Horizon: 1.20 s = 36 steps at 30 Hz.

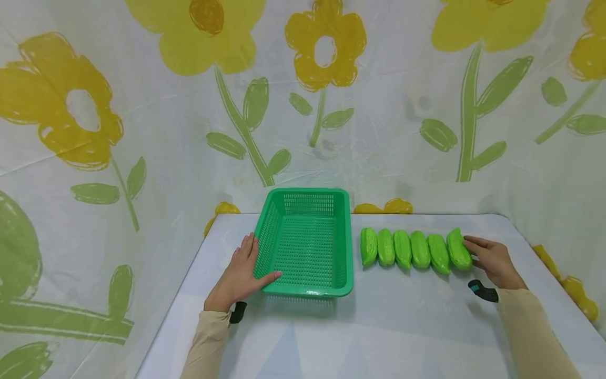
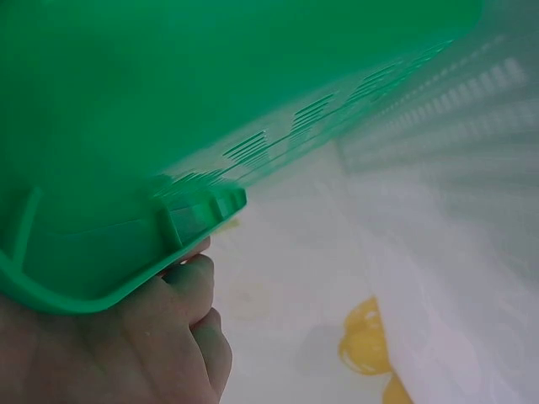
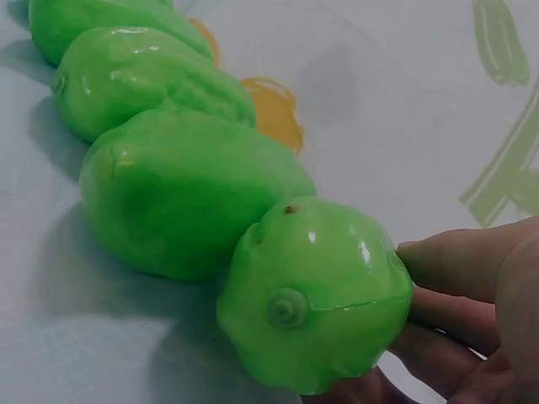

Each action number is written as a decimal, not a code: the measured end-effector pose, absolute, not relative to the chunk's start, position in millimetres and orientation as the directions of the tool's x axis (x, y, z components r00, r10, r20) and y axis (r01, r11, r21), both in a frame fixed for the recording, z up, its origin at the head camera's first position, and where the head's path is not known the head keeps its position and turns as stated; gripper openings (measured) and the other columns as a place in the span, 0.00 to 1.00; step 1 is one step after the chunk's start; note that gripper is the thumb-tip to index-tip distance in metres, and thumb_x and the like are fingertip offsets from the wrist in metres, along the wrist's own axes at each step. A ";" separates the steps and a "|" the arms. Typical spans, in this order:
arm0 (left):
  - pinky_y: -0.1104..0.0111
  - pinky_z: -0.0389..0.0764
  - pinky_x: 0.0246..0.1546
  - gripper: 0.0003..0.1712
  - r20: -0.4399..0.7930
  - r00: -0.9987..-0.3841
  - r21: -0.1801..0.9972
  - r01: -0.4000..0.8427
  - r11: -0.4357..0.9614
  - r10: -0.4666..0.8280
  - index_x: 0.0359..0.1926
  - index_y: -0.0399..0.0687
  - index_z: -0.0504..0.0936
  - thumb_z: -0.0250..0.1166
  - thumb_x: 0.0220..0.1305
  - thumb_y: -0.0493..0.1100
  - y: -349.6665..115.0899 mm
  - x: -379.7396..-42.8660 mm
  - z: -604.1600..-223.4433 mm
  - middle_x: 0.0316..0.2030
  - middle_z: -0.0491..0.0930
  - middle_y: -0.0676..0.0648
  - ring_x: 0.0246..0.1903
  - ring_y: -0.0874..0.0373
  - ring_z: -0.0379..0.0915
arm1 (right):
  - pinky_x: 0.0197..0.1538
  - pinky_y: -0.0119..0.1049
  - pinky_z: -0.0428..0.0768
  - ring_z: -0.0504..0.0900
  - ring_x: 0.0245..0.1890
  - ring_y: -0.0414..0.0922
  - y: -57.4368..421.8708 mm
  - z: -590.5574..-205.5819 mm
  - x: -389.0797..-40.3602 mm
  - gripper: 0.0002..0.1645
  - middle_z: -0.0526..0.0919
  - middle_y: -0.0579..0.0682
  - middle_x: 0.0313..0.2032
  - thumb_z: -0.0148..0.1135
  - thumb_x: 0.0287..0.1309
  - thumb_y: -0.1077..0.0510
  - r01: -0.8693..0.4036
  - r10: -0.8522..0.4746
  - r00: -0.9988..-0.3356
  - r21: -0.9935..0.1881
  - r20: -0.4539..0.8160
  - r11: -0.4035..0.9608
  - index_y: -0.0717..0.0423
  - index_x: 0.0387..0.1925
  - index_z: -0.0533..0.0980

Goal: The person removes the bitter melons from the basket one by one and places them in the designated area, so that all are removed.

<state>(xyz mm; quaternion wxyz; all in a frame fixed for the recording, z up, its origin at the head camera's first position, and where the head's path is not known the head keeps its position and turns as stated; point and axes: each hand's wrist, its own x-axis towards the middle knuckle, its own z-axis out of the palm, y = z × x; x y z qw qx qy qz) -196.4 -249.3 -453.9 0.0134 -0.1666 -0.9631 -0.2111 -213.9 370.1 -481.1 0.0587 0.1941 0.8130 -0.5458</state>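
Note:
My left hand [image 1: 242, 271] rests on the left rim of a green plastic basket [image 1: 347, 247], its fingers laid along the outside and its thumb over the near rim. In the left wrist view the basket's wall covers part of this hand. To the right of the basket lies a row of several bright green bitter melons [image 1: 402, 249]. My right hand [image 1: 493, 261] touches the rightmost bitter melon [image 1: 458, 250] from its right side. The right wrist view shows fingertips against that melon [image 3: 316, 295], with one finger low beside its underside.
Pale cloth covers the table [image 1: 402, 321]. Behind it and at both sides hangs a white curtain [image 1: 379, 131] printed with yellow flowers. The basket's floor shows bare mesh. Neighbouring melons [image 3: 194, 194] lie side by side, close to one another.

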 end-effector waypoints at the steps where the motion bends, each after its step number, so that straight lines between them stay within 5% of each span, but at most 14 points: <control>1: 0.41 0.45 0.82 0.68 0.096 -0.944 0.404 0.326 0.855 0.315 0.81 0.31 0.43 0.64 0.62 0.73 -249.1 -196.1 -453.8 0.83 0.37 0.34 0.83 0.38 0.34 | 0.73 0.59 0.72 0.57 0.77 0.65 370.0 -481.6 -213.8 0.46 0.48 0.67 0.81 0.46 0.77 0.37 0.381 0.251 -0.917 -0.866 -0.310 0.322 0.64 0.80 0.51; 4: 0.41 0.45 0.82 0.68 0.093 -0.945 0.408 0.324 0.853 0.314 0.81 0.31 0.43 0.64 0.62 0.72 -248.9 -195.3 -453.2 0.83 0.37 0.34 0.84 0.38 0.34 | 0.74 0.60 0.70 0.56 0.77 0.64 370.8 -483.3 -213.6 0.47 0.48 0.67 0.81 0.46 0.77 0.37 0.383 0.250 -0.917 -0.864 -0.312 0.325 0.65 0.80 0.51; 9: 0.41 0.45 0.82 0.68 0.091 -0.946 0.411 0.321 0.853 0.312 0.81 0.31 0.43 0.64 0.62 0.72 -249.2 -195.6 -453.6 0.83 0.36 0.35 0.84 0.38 0.33 | 0.59 0.40 0.83 0.61 0.73 0.62 373.2 -485.3 -213.5 0.47 0.49 0.67 0.81 0.47 0.77 0.37 0.388 0.259 -0.915 -0.854 -0.310 0.348 0.64 0.80 0.52; 18: 0.41 0.45 0.82 0.68 0.083 -0.947 0.404 0.317 0.858 0.311 0.81 0.31 0.43 0.63 0.63 0.73 -248.2 -197.0 -454.5 0.83 0.36 0.34 0.83 0.37 0.33 | 0.46 0.24 0.78 0.60 0.75 0.64 373.5 -488.7 -214.7 0.46 0.50 0.68 0.80 0.46 0.77 0.39 0.391 0.265 -0.913 -0.851 -0.310 0.351 0.66 0.80 0.52; 24: 0.41 0.44 0.82 0.68 0.074 -0.948 0.404 0.313 0.859 0.311 0.81 0.32 0.42 0.63 0.63 0.73 -248.8 -196.6 -455.1 0.84 0.34 0.37 0.84 0.39 0.32 | 0.69 0.55 0.76 0.54 0.79 0.66 374.6 -491.8 -215.8 0.46 0.48 0.69 0.80 0.45 0.77 0.39 0.394 0.254 -0.913 -0.852 -0.319 0.346 0.66 0.80 0.51; 31: 0.40 0.45 0.81 0.68 0.088 -0.946 0.391 0.322 0.862 0.313 0.81 0.31 0.43 0.63 0.63 0.74 -249.8 -197.0 -456.3 0.83 0.35 0.35 0.83 0.37 0.33 | 0.57 0.38 0.81 0.55 0.78 0.66 374.7 -494.1 -216.8 0.45 0.50 0.69 0.80 0.46 0.77 0.39 0.395 0.265 -0.912 -0.844 -0.312 0.364 0.66 0.79 0.53; 36: 0.40 0.46 0.82 0.68 0.088 -0.946 0.384 0.321 0.866 0.311 0.81 0.31 0.43 0.63 0.63 0.73 -249.9 -197.8 -456.3 0.83 0.37 0.34 0.83 0.37 0.34 | 0.70 0.56 0.75 0.55 0.78 0.66 372.9 -495.2 -217.7 0.45 0.50 0.69 0.80 0.46 0.78 0.40 0.403 0.279 -0.906 -0.846 -0.317 0.348 0.66 0.79 0.53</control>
